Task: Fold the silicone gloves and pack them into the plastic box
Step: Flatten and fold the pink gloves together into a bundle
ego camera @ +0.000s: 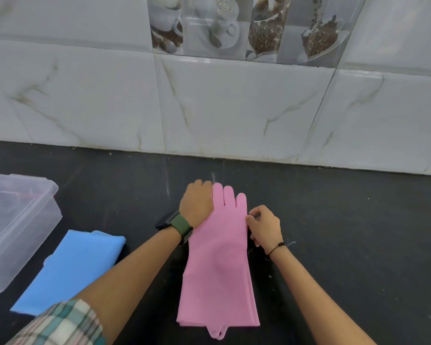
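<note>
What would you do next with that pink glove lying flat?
Probably fold the finger end back toward the cuff. The pink silicone glove lies flat and full-length on the dark counter, the left hand pressing its fingers, the right hand pinching its edge.

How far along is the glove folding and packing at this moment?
Early. Done: pink gloves lie stacked flat on the dark counter, unfolded. In hand: the left hand presses their finger end while the right hand pinches the right edge. Blue gloves lie beside the plastic box; whether they are folded is unclear. Left: folding the pink gloves and packing both. The box's contents are unclear.
</note>
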A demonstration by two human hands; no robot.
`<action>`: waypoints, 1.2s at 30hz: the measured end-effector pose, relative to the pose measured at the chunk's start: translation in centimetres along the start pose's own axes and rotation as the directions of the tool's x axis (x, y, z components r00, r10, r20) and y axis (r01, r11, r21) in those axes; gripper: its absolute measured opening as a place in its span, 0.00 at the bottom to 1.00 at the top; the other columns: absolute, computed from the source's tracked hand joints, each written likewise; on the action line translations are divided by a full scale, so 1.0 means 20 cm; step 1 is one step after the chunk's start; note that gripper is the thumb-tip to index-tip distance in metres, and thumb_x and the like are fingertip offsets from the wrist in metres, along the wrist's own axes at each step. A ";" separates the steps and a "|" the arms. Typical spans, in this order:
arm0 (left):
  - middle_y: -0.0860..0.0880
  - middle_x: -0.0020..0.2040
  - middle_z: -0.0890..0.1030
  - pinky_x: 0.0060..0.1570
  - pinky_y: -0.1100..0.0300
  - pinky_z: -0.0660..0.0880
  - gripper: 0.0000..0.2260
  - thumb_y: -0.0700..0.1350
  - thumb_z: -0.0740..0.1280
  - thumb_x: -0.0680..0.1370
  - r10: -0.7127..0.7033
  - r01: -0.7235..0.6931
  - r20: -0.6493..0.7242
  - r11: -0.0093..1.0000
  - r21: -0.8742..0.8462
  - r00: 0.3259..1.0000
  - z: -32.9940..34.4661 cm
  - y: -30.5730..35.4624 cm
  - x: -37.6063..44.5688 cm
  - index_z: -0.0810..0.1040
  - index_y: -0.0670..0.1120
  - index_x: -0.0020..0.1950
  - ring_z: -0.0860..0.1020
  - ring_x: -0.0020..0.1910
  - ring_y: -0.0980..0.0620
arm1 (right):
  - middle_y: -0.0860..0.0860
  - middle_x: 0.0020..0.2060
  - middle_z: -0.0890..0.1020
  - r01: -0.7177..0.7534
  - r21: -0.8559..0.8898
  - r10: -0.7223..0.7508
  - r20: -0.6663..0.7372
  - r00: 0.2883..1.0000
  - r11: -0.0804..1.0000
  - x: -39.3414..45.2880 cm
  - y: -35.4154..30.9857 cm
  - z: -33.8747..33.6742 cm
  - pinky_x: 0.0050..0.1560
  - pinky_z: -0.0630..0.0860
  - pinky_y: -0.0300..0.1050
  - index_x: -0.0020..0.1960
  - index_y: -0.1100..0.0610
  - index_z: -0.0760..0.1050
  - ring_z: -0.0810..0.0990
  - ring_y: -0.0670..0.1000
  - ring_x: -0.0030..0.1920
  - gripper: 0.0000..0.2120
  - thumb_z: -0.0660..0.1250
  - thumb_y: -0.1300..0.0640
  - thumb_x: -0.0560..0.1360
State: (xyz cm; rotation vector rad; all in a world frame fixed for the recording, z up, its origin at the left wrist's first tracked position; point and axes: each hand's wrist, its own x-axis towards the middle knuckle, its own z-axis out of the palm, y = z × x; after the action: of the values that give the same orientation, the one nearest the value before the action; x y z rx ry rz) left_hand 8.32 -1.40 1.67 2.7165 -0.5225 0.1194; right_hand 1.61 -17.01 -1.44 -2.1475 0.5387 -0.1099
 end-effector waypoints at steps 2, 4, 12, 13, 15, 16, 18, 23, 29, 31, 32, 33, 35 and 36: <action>0.39 0.54 0.77 0.48 0.53 0.72 0.08 0.36 0.56 0.77 -0.136 0.139 0.082 0.990 -0.027 0.987 -0.04 -0.04 -0.13 0.72 0.40 0.53 0.76 0.52 0.40 | 0.56 0.33 0.78 -0.025 0.000 0.025 0.030 0.999 1.000 -0.09 0.02 -0.02 0.20 0.69 0.39 0.43 0.62 0.74 0.72 0.49 0.22 0.06 0.59 0.64 0.76; 0.39 0.53 0.78 0.46 0.53 0.73 0.03 0.37 0.58 0.75 -0.218 0.230 0.209 0.973 -0.032 0.953 -0.05 -0.07 -0.28 0.68 0.42 0.48 0.78 0.51 0.38 | 0.56 0.31 0.78 -0.054 0.016 0.053 0.056 0.997 0.998 -0.19 0.04 -0.04 0.20 0.69 0.39 0.40 0.63 0.74 0.72 0.49 0.22 0.09 0.61 0.62 0.77; 0.42 0.39 0.80 0.43 0.55 0.80 0.08 0.43 0.60 0.78 -0.362 0.490 0.395 0.819 -0.299 0.845 -0.06 -0.06 -0.63 0.71 0.44 0.38 0.77 0.34 0.45 | 0.53 0.26 0.79 -0.079 -0.041 0.084 0.142 0.986 0.996 -0.48 0.10 -0.07 0.21 0.71 0.36 0.34 0.61 0.75 0.72 0.49 0.20 0.16 0.64 0.52 0.76; 0.42 0.39 0.79 0.43 0.55 0.80 0.09 0.43 0.60 0.78 -0.360 0.500 0.397 0.798 -0.337 0.844 -0.06 -0.05 -0.65 0.70 0.44 0.37 0.77 0.34 0.45 | 0.52 0.26 0.79 -0.075 -0.039 0.080 0.144 0.986 0.996 -0.50 0.10 -0.07 0.21 0.70 0.36 0.33 0.60 0.74 0.73 0.48 0.20 0.16 0.65 0.51 0.75; 0.43 0.41 0.78 0.43 0.54 0.80 0.09 0.42 0.61 0.78 -0.358 0.511 0.405 0.769 -0.384 0.842 -0.07 -0.04 -0.69 0.68 0.44 0.37 0.78 0.37 0.45 | 0.51 0.27 0.78 -0.064 -0.043 0.070 0.160 0.985 0.997 -0.55 0.11 -0.08 0.21 0.70 0.35 0.31 0.58 0.71 0.73 0.47 0.22 0.17 0.66 0.50 0.74; 0.44 0.41 0.77 0.40 0.55 0.80 0.10 0.41 0.60 0.78 -0.356 0.519 0.413 0.755 -0.402 0.838 -0.07 -0.03 -0.71 0.67 0.44 0.36 0.78 0.39 0.45 | 0.50 0.27 0.78 -0.056 -0.051 0.064 0.175 0.982 0.997 -0.57 0.11 -0.09 0.21 0.70 0.34 0.30 0.57 0.70 0.73 0.47 0.23 0.17 0.67 0.50 0.74; 0.43 0.42 0.76 0.34 0.59 0.77 0.12 0.38 0.60 0.77 -0.357 0.532 0.422 0.724 -0.439 0.834 -0.07 -0.02 -0.75 0.65 0.44 0.34 0.78 0.42 0.45 | 0.50 0.28 0.76 -0.044 -0.070 0.058 0.208 0.976 0.997 -0.61 0.11 -0.09 0.22 0.69 0.35 0.29 0.57 0.68 0.72 0.47 0.24 0.17 0.68 0.52 0.73; 0.44 0.44 0.78 0.41 0.52 0.79 0.12 0.34 0.57 0.78 -0.394 0.623 0.483 0.508 -0.595 0.782 -0.09 0.05 -0.79 0.70 0.42 0.35 0.77 0.47 0.45 | 0.53 0.27 0.74 -0.105 0.000 0.103 0.219 0.970 0.994 -0.65 0.08 -0.12 0.29 0.75 0.40 0.27 0.57 0.66 0.75 0.49 0.24 0.17 0.63 0.59 0.74; 0.38 0.50 0.77 0.49 0.45 0.80 0.10 0.31 0.56 0.77 -0.509 0.649 0.408 0.520 -0.556 0.758 -0.05 0.10 -0.86 0.69 0.40 0.37 0.79 0.51 0.39 | 0.54 0.25 0.77 -0.115 -0.053 0.126 0.295 0.947 0.992 -0.72 0.09 -0.16 0.21 0.72 0.36 0.33 0.58 0.72 0.73 0.49 0.20 0.13 0.62 0.60 0.75; 0.36 0.54 0.78 0.52 0.43 0.80 0.06 0.33 0.56 0.77 -0.534 0.633 0.346 0.589 -0.503 0.772 -0.06 0.10 -0.87 0.70 0.40 0.42 0.79 0.54 0.38 | 0.55 0.25 0.77 -0.096 -0.049 0.106 0.285 0.953 0.994 -0.73 0.10 -0.15 0.21 0.72 0.36 0.34 0.58 0.73 0.73 0.48 0.20 0.10 0.63 0.61 0.75; 0.36 0.55 0.78 0.54 0.43 0.79 0.05 0.34 0.57 0.77 -0.541 0.623 0.315 0.618 -0.480 0.780 -0.06 0.10 -0.88 0.71 0.40 0.44 0.79 0.55 0.38 | 0.54 0.25 0.78 -0.079 -0.036 0.086 0.267 0.960 0.996 -0.74 0.11 -0.15 0.21 0.72 0.36 0.36 0.58 0.73 0.73 0.48 0.20 0.08 0.63 0.61 0.74; 0.37 0.55 0.78 0.55 0.44 0.78 0.05 0.34 0.57 0.76 -0.543 0.612 0.291 0.640 -0.465 0.788 -0.07 0.10 -0.88 0.71 0.40 0.44 0.78 0.55 0.38 | 0.54 0.25 0.78 -0.071 -0.015 0.073 0.245 0.967 0.997 -0.75 0.12 -0.14 0.20 0.72 0.37 0.40 0.58 0.72 0.73 0.48 0.20 0.04 0.63 0.62 0.74; 0.37 0.55 0.78 0.55 0.44 0.78 0.06 0.34 0.57 0.76 -0.545 0.605 0.268 0.667 -0.436 0.794 -0.07 0.09 -0.89 0.72 0.40 0.45 0.78 0.55 0.37 | 0.54 0.26 0.78 -0.060 0.026 0.054 0.197 0.979 0.998 -0.76 0.14 -0.12 0.19 0.71 0.37 0.47 0.59 0.71 0.73 0.49 0.20 0.03 0.63 0.63 0.73; 0.37 0.55 0.78 0.55 0.45 0.78 0.06 0.34 0.57 0.76 -0.552 0.610 0.264 0.675 -0.416 0.791 -0.07 0.09 -0.90 0.72 0.40 0.46 0.78 0.54 0.37 | 0.54 0.26 0.78 -0.050 0.030 0.044 0.183 0.982 0.998 -0.77 0.15 -0.11 0.19 0.70 0.37 0.49 0.59 0.70 0.72 0.49 0.21 0.05 0.63 0.63 0.73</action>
State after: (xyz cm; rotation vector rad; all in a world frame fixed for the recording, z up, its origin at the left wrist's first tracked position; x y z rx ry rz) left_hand -9.06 3.76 0.77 2.2555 0.2918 -0.3076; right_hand -13.78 -13.76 -0.72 -2.0843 0.4771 0.1022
